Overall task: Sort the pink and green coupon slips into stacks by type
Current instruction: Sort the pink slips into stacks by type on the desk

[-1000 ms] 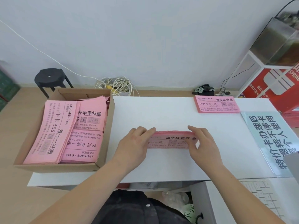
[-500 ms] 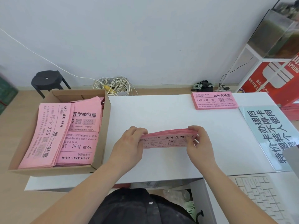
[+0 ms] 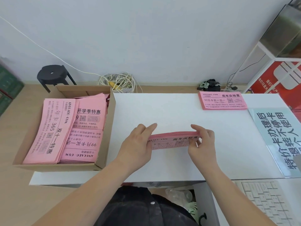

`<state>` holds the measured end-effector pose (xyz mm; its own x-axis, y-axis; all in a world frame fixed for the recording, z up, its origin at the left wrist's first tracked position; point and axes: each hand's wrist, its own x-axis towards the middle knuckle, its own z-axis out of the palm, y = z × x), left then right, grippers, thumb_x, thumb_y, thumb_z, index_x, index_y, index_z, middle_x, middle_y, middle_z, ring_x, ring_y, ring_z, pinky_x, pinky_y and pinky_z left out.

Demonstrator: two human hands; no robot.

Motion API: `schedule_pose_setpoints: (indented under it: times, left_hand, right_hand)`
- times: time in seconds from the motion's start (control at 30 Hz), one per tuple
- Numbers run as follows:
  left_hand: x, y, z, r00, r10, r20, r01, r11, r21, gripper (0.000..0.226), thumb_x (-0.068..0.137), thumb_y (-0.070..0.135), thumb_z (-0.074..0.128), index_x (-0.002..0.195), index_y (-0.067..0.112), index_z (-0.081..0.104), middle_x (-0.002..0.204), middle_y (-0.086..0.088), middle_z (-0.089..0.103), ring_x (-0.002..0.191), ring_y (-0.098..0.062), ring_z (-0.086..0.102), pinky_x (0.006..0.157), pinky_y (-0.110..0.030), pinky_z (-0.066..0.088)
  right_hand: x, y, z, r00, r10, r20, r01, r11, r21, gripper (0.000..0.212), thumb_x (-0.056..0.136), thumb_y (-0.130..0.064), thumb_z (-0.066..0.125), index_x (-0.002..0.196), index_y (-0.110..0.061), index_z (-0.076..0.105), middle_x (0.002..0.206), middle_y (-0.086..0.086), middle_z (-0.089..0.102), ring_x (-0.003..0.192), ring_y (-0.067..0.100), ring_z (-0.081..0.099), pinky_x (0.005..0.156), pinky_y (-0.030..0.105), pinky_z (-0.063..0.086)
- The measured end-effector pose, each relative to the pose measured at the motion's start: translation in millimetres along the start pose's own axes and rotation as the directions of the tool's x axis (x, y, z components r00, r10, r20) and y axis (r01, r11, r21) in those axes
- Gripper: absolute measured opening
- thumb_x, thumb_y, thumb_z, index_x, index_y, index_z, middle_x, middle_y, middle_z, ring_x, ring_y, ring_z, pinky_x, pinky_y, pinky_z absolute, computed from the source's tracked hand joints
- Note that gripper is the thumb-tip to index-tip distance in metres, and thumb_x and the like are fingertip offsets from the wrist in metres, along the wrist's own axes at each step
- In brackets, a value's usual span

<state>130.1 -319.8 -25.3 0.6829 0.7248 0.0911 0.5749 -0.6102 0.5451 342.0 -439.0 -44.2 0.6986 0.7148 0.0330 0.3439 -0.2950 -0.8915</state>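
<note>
Head view: the step in hand appears to be squaring up a bundle (image 3: 172, 141) of pink slips before it is placed. The bundle is to the right of the box (image 3: 109, 118), over the table (image 3: 162, 108), with its printed face tilted toward the camera. Whether its lower edge rests on the table cannot be determined. The left hand (image 3: 136, 144) holds the bundle's end nearer the box, with its fingers (image 3: 150, 127) reaching over the upper edge and nearly straight. Its thumb is hidden. The right hand (image 3: 202, 142) holds the end away from the box, fingers curled over the top edge and thumb pressed on the front face. Both forearms come in from the near table edge and converge on the bundle. A stack (image 3: 223, 101) lies flat far to the right of the box, at the table's back edge, and its heading seems to match the bundle's. The next move therefore likely calls for carrying the bundle away from the box and setting it squarely on that stack without fanning the sheets. Mixed pink slips (image 3: 53, 128) remain in the box, overlapping in differing orientations. No green slips are visible.
</note>
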Motion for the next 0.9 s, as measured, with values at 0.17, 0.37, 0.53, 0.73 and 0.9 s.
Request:
schedule_pose_setpoints:
  times: [0.17,0.37,0.53,0.73,0.9]
  left_hand:
    - [-1,-3,0,1.000,0.017,-0.016,-0.017,1.000,0.008,0.036,0.093,0.015,0.059,0.129,0.022,0.060,0.111,0.008,0.047,0.097,-0.013,0.051,0.070,-0.035,0.056]
    - [-5,8,13,1.000,0.014,-0.002,-0.014,1.000,0.020,0.034,0.098,0.016,0.052,0.131,0.023,0.055,0.117,0.007,0.049,0.103,-0.016,0.048,0.077,-0.039,0.054]
    - [-13,-7,8,0.998,-0.020,-0.053,0.019,1.000,-0.010,0.041,0.096,0.012,0.054,0.136,0.020,0.051,0.121,0.005,0.049,0.106,-0.016,0.050,0.079,-0.037,0.055]
    - [-23,-25,4,0.984,0.051,-0.172,-0.064,0.995,-0.071,0.052,0.096,-0.001,0.055,0.142,0.023,0.054,0.113,0.005,0.057,0.094,-0.016,0.059,0.070,-0.033,0.057]
    - [-13,-33,6,0.978,0.092,-0.187,-0.103,0.993,-0.049,0.062,0.093,-0.005,0.059,0.145,0.027,0.055,0.107,0.000,0.054,0.089,-0.018,0.055,0.065,-0.034,0.056]
  right_hand:
    - [4,-1,3,0.999,0.028,0.028,-0.028,1.000,-0.003,0.043,0.089,0.004,0.054,0.116,-0.029,0.057,0.120,-0.009,0.051,0.111,0.009,0.055,0.094,0.027,0.047]
    - [4,-3,11,0.999,0.028,0.038,-0.028,1.000,-0.012,0.048,0.089,0.005,0.052,0.124,-0.028,0.053,0.120,-0.006,0.054,0.106,-0.001,0.052,0.084,0.014,0.041]
    - [2,1,8,0.999,-0.030,0.039,0.033,0.996,-0.081,0.052,0.091,0.008,0.049,0.124,-0.031,0.054,0.117,-0.005,0.048,0.101,-0.006,0.052,0.091,0.027,0.046]
    - [-1,8,5,0.981,-0.185,0.058,0.193,0.964,-0.183,0.055,0.098,0.002,0.051,0.142,-0.031,0.052,0.127,-0.007,0.042,0.108,-0.003,0.051,0.088,0.015,0.043]
    - [1,21,0,0.935,-0.339,0.107,0.356,0.900,-0.250,0.061,0.099,0.001,0.055,0.145,-0.038,0.054,0.133,-0.005,0.044,0.115,-0.002,0.049,0.097,0.022,0.044]
